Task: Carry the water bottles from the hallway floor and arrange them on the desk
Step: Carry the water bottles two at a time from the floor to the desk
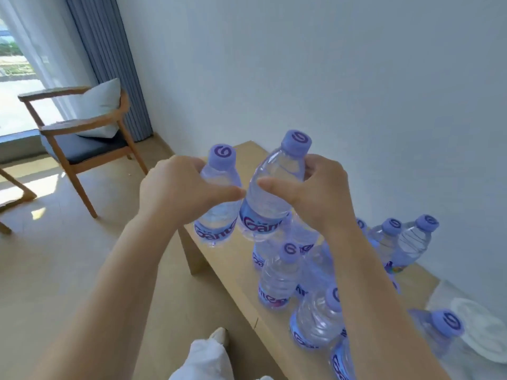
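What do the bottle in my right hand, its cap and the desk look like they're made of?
Bottle in the right hand: clear thin plastic, glossy, ribbed; you can see straight through it.
Its cap: opaque lilac plastic, matte, with a printed swirl logo.
Desk: pale wood or wood-look laminate, smooth and matte; the grain is too faint to tell which.

Wooden armchair (82, 149) ahead to my left, dark seat pad, pale cushion (103, 108) propped against its back. Grey-blue curtain (109, 67) hangs behind it, beside a bright window (16, 78). White wall (329, 78) on my right. Something white, perhaps crumpled plastic (477, 330), low right.
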`<state>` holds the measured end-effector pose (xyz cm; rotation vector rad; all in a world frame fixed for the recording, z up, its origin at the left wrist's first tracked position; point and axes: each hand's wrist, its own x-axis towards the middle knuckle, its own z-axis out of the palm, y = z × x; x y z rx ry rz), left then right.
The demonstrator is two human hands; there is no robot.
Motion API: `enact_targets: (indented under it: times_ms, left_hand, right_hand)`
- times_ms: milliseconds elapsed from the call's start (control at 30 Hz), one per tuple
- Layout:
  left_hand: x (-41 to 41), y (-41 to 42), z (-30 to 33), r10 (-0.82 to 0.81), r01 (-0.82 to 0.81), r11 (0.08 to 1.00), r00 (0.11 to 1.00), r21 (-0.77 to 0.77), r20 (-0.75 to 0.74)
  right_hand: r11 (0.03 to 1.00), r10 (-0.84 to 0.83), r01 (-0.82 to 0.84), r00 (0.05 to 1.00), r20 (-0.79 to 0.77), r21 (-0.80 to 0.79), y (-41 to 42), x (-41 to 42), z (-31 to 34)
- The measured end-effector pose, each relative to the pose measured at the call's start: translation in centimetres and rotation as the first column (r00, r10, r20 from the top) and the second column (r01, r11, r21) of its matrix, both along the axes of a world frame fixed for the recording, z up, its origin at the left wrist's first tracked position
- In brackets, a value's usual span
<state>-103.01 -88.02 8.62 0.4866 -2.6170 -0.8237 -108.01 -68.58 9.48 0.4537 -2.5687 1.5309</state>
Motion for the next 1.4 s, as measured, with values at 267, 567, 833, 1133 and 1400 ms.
enact_targets:
  times_ms: [267, 567, 833, 1133, 1400]
  left_hand:
    - [-16.2, -1.6, 1.9, -0.303, 0.301, 0.953, 0.950, 0.035, 0.071]
    - [-25.6, 5.8, -5.2, -0.704, 0.661, 0.707, 0.692, 0.251, 0.162]
    - [-27.5, 12.2, -10.8, -0.861, 0.748, 0.508, 0.426, 0.427, 0.278]
    - [-27.2, 13.0, -11.0, -0.893, 0.778, 0.427, 0.283, 0.461, 0.350]
    - [-26.0, 12.6, -9.4, -0.892, 0.827, 0.449, 0.393, 0.337, 0.225]
  right_hand:
    - [0.935, -0.353, 0.353, 0.935, 0.023, -0.006, -1.3, -10.0, 0.6]
    - [0.737, -0.672, 0.633, 0.724, 0.157, 0.237, 2.7, -13.5, -4.2]
    - [0.623, -0.780, 0.616, 0.536, 0.322, 0.482, 6.0, -12.8, -7.4]
    - [0.609, -0.791, 0.452, 0.410, 0.455, 0.652, 7.0, -13.5, -8.7]
    - [0.567, -0.822, 0.549, 0.418, 0.385, 0.614, 6.8, -11.9, -7.3]
